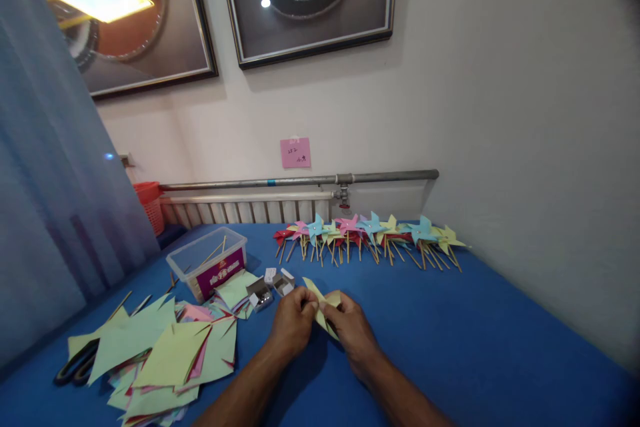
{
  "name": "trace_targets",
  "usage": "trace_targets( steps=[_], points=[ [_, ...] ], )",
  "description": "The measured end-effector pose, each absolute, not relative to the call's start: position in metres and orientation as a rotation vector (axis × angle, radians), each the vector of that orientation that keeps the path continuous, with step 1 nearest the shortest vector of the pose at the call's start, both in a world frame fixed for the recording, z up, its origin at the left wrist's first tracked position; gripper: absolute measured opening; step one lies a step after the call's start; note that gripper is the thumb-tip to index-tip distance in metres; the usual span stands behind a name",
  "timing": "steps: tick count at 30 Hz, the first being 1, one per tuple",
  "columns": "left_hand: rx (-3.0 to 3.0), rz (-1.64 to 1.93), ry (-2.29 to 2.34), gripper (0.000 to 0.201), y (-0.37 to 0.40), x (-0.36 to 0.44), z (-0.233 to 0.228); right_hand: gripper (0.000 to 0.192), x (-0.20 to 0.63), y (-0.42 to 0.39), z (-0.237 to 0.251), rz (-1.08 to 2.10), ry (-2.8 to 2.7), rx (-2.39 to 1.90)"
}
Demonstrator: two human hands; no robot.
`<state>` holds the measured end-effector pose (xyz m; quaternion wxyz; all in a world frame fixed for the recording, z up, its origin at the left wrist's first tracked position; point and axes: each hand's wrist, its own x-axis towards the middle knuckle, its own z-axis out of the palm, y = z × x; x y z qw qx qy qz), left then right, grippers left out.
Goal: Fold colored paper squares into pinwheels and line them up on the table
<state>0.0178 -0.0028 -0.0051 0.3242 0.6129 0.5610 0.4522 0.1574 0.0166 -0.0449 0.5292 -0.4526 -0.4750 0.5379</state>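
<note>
Pinching yellow folded paper firmly between left grip and right grip. Judged light, flexible, easily creased or torn; best held near the folded middle.

The bare left hand and bare right hand cover part of the pale yellow folded paper, hiding its centre. A light green paper sheet conceals part of the black-handled scissors, the tiny shiny pieces in the open grey cardboard box are too small to identify, and the handwriting on the pink paper note is too small to read. The top edge crops both black-framed pictures, the blue fabric curtain hiding more of one.
</note>
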Motion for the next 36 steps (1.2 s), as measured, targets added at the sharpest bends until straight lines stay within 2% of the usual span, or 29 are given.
trace_targets(
  steps=[12, 16, 20, 29, 36],
  points=[
    [1.395, 1.402, 1.3, 0.007, 0.002, 0.021, -0.018, 0.037, 0.158, 0.021, -0.044, 1.351, -1.072, -1.022],
    [1.2, 1.476, 1.244, 0.025, 0.006, 0.021, -0.018, 0.038, 0.157, 0.019, -0.043, 1.361, -1.008, -0.993],
    [1.012, 1.34, 1.179, 0.041, 0.006, 0.016, -0.013, 0.04, 0.157, 0.015, -0.039, 1.426, -0.994, -0.946],
    [1.056, 1.192, 1.147, 0.04, 0.002, 0.012, -0.008, 0.036, 0.158, 0.016, -0.038, 1.4, -1.085, -0.969],
    [1.122, 1.195, 1.135, 0.035, 0.001, 0.011, -0.006, 0.041, 0.158, 0.013, -0.036, 1.47, -1.099, -0.905]
  ],
)
